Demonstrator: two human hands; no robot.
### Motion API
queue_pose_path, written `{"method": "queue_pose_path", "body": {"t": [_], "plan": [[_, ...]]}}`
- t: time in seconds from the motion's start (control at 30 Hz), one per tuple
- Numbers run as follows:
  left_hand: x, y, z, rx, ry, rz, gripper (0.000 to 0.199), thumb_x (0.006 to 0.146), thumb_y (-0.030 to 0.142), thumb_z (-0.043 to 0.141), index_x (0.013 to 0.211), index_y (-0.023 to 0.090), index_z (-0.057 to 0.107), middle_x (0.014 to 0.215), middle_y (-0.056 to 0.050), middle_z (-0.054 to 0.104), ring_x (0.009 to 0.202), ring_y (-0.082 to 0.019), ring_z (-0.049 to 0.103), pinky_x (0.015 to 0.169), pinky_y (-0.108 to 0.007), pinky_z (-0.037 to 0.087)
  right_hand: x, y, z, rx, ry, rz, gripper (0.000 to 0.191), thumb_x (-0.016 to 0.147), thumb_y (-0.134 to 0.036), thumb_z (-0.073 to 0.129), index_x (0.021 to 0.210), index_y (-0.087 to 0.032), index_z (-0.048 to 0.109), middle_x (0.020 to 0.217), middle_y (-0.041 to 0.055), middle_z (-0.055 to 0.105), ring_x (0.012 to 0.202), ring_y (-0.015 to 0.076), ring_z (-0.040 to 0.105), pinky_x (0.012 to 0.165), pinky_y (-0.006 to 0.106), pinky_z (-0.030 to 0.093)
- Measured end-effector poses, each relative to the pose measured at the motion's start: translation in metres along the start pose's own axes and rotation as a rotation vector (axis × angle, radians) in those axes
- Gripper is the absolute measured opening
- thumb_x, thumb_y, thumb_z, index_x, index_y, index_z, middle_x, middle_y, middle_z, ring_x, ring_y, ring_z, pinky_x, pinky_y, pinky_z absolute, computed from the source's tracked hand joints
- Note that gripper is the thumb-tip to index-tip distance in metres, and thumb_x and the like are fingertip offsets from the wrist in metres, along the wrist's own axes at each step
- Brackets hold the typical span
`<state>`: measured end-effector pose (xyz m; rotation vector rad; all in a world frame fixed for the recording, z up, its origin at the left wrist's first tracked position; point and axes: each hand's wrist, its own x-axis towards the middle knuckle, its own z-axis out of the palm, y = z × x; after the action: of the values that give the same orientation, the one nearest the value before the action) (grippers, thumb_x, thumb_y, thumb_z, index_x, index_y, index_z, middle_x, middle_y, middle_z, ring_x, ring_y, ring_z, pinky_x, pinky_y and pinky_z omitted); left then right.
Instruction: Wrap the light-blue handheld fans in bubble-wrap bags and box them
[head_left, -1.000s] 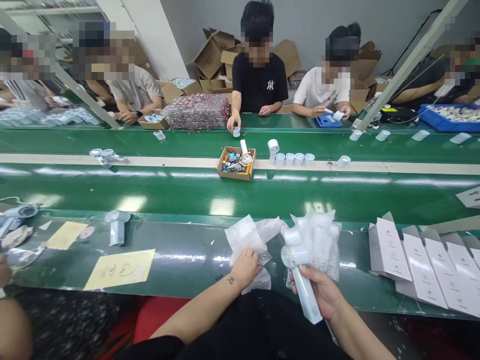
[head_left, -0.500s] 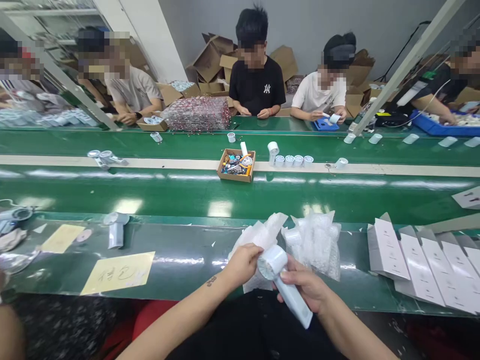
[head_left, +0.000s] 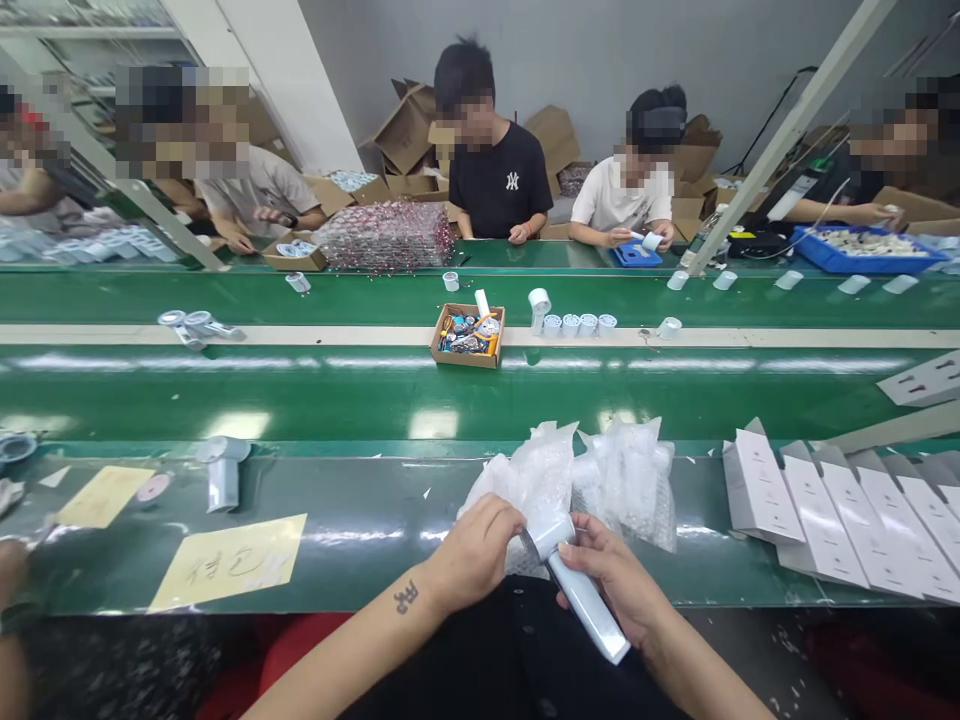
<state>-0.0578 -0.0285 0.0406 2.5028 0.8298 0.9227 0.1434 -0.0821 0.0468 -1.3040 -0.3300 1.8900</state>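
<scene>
Light-blue device (head_left: 589, 602) tilts above near bench edge, handle slanting down to right. Right hand (head_left: 609, 572) wraps handle just below device's head, thumb on top. Left hand (head_left: 474, 555) curls at head's left edge; cannot tell whether fingertips pinch it. Bubble bag (head_left: 541, 462) just behind; wrapped pieces (head_left: 634, 485) beside bag. Farther right, white boxes (head_left: 825, 515); far left, 1 similar device (head_left: 223, 478).

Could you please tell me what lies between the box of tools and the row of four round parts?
One pale handled device stands between the box of tools and the round parts, as the head view shows.
</scene>
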Motion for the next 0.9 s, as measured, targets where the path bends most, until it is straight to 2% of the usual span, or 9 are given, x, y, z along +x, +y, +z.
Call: {"method": "queue_pose_path", "body": {"t": [0.17, 0.3, 0.37, 0.43, 0.5, 0.57, 0.67, 0.77, 0.9], "plan": [[0.001, 0.011, -0.005, 0.012, -0.113, 0.129, 0.025, 0.086, 0.001, 0.038, 0.099, 0.014, 0.055, 0.082, -0.008, 0.061, 0.075, -0.019, 0.053, 0.068, -0.030, 0.047, -0.013, 0.008, 0.002, 0.065, 0.046, -0.017, 0.075, 0.060, -0.035, 0.089, 0.123, -0.020, 0.051, 0.076, -0.0033, 0.061, 0.053, 0.0122, 0.055, 0.046, 0.030, 0.055], [0.014, 0.001, -0.007, -0.004, -0.228, 0.292, 0.026, 0.087, 0.004, 0.037, 0.104, 0.015, 0.054, 0.086, -0.009, 0.062, 0.078, -0.020, 0.055, 0.072, -0.032, 0.050, -0.016, 0.014, 0.006, 0.051, 0.077, -0.018, 0.064, 0.062, -0.045, 0.086, 0.111, -0.017, 0.055, 0.067, -0.0019, 0.063, 0.054, 0.0145, 0.060, 0.045, 0.026, 0.052], [0.018, -0.012, -0.002, 0.044, -0.223, 0.256, 0.024, 0.089, 0.007, 0.038, 0.105, 0.015, 0.054, 0.085, -0.008, 0.062, 0.079, -0.020, 0.057, 0.072, -0.031, 0.050, -0.016, 0.018, 0.007, 0.057, 0.088, -0.026, 0.059, 0.065, -0.049, 0.084, 0.105, -0.018, 0.055, 0.067, 0.0002, 0.066, 0.054, 0.0151, 0.062, 0.046, 0.025, 0.052], [0.020, -0.022, 0.007, 0.111, -0.174, 0.109, 0.020, 0.089, 0.008, 0.039, 0.099, 0.016, 0.055, 0.083, -0.007, 0.062, 0.077, -0.020, 0.059, 0.069, -0.031, 0.051, -0.017, 0.023, 0.006, 0.069, 0.122, -0.045, 0.056, 0.068, -0.050, 0.082, 0.105, -0.019, 0.053, 0.067, 0.0012, 0.068, 0.053, 0.0162, 0.064, 0.047, 0.026, 0.052], [0.018, -0.023, 0.019, 0.119, -0.142, -0.067, 0.016, 0.087, 0.008, 0.042, 0.088, 0.018, 0.055, 0.078, -0.005, 0.062, 0.071, -0.019, 0.060, 0.063, -0.029, 0.050, -0.018, 0.029, 0.007, 0.089, 0.202, -0.091, 0.059, 0.068, -0.051, 0.082, 0.107, -0.020, 0.051, 0.066, 0.0003, 0.068, 0.052, 0.0169, 0.064, 0.048, 0.027, 0.053], [0.013, -0.016, 0.027, 0.046, -0.127, -0.153, 0.015, 0.086, 0.008, 0.044, 0.081, 0.019, 0.053, 0.073, -0.003, 0.062, 0.066, -0.017, 0.059, 0.060, -0.027, 0.049, -0.020, 0.034, 0.008, 0.122, 0.288, -0.146, 0.065, 0.065, -0.050, 0.085, 0.110, -0.021, 0.049, 0.067, -0.0013, 0.068, 0.051, 0.0164, 0.064, 0.048, 0.029, 0.054], [0.004, -0.003, 0.027, -0.093, -0.082, -0.017, 0.016, 0.088, 0.008, 0.043, 0.084, 0.019, 0.054, 0.076, -0.004, 0.063, 0.071, -0.017, 0.060, 0.066, -0.028, 0.051, -0.023, 0.039, 0.015, 0.204, 0.346, -0.151, 0.071, 0.061, -0.046, 0.088, 0.114, -0.021, 0.047, 0.069, -0.0020, 0.068, 0.055, 0.0183, 0.066, 0.049, 0.030, 0.055], [-0.003, 0.002, 0.021, -0.177, -0.167, 0.187, 0.017, 0.088, 0.008, 0.043, 0.090, 0.018, 0.056, 0.081, -0.006, 0.064, 0.077, -0.018, 0.059, 0.072, -0.029, 0.052, -0.024, 0.040, 0.022, 0.329, 0.375, -0.106, 0.075, 0.056, -0.042, 0.090, 0.114, -0.023, 0.046, 0.065, -0.0030, 0.067, 0.056, 0.0200, 0.067, 0.047, 0.027, 0.052], [0.004, 0.002, 0.023, -0.232, -0.310, -0.014, 0.017, 0.075, 0.005, 0.045, 0.078, 0.020, 0.054, 0.069, 0.000, 0.060, 0.061, -0.014, 0.056, 0.056, -0.023, 0.046, -0.024, 0.039, 0.019, 0.440, 0.488, -0.062, 0.072, 0.044, -0.044, 0.093, 0.096, -0.024, 0.048, 0.060, -0.0048, 0.066, 0.049, 0.0159, 0.063, 0.046, 0.023, 0.048]]}}
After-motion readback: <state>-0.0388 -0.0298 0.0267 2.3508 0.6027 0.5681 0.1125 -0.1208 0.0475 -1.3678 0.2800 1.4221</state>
